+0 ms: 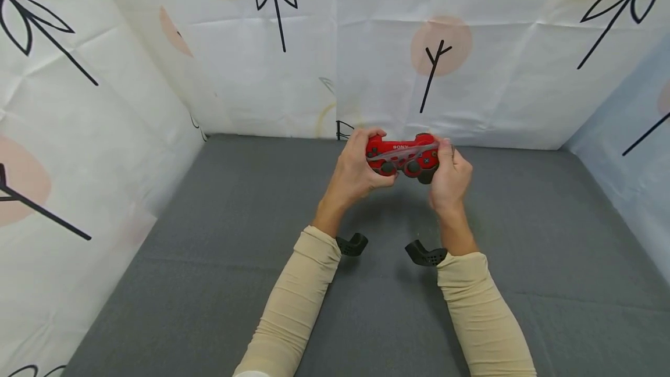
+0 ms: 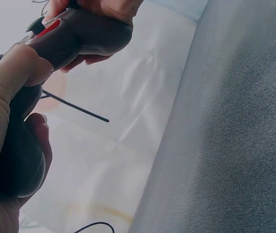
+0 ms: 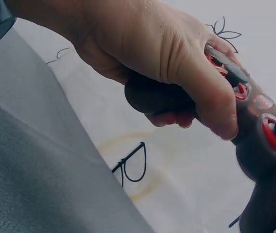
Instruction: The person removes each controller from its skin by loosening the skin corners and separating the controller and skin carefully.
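Note:
A red game controller point(image 1: 402, 148) with dark grips and SONY lettering is held up near the far edge of the table, its button side facing me. A pale grey streak crosses its face. My left hand point(image 1: 355, 166) grips the controller's left end, thumb along the lower side near a thumbstick. Around the right end curls my right hand point(image 1: 451, 181), thumb at the edge by the buttons. In the left wrist view the controller's dark underside point(image 2: 89, 34) stands above the grey surface. In the right wrist view, fingertips point(image 3: 169, 119) show behind the dark right grip point(image 3: 157, 94).
A grey cloth-covered table point(image 1: 209, 284) spreads below both arms. White fabric walls point(image 1: 377, 74) printed with leaves and twigs rise at the back and both sides. Black curved mounts point(image 1: 353, 244) stick out from the wrists, inward over the table.

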Available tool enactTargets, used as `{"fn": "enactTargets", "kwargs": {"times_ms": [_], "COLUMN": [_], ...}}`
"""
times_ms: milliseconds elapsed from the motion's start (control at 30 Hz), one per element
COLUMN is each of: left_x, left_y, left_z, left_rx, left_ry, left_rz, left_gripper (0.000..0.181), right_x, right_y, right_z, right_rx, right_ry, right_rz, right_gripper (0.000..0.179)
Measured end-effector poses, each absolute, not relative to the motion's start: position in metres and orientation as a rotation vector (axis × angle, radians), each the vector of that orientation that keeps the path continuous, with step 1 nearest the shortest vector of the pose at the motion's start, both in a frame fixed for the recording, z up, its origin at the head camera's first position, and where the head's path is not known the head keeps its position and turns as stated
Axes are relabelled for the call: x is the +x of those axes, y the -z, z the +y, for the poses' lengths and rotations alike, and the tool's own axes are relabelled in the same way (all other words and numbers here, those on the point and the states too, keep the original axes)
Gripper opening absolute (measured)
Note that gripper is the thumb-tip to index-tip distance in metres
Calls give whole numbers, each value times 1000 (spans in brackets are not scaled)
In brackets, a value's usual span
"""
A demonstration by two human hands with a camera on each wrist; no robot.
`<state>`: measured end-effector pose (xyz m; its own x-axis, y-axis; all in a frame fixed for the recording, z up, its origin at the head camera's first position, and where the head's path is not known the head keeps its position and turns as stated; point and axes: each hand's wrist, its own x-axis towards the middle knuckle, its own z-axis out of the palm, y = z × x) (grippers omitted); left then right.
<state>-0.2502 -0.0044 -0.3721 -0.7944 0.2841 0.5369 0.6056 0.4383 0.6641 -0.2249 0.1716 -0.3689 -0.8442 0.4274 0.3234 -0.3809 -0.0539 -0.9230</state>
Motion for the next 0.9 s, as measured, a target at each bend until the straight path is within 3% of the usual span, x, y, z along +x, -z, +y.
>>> {"fn": "enactTargets", "kwargs": {"times_ms": [333,733,900], "left_x": [-252,-251,-252], "left_y": [374,369,370], "left_z": [-2,-9,-10], "left_rx": [-807,-917,-900], "left_ry": [1288,1182,1189], "left_rz": [-2273,-2176,-2179], "left_gripper": [74,74,74], "right_x": [-229,-221,-224], "right_y": [369,360,362], "right_z": [171,190,186], "right_rx": [-84,162,78], "right_ry": [-2232,-2437,-2470], "right_rz": [-1218,-1454,-1344], "right_gripper": [37,29,31]}}
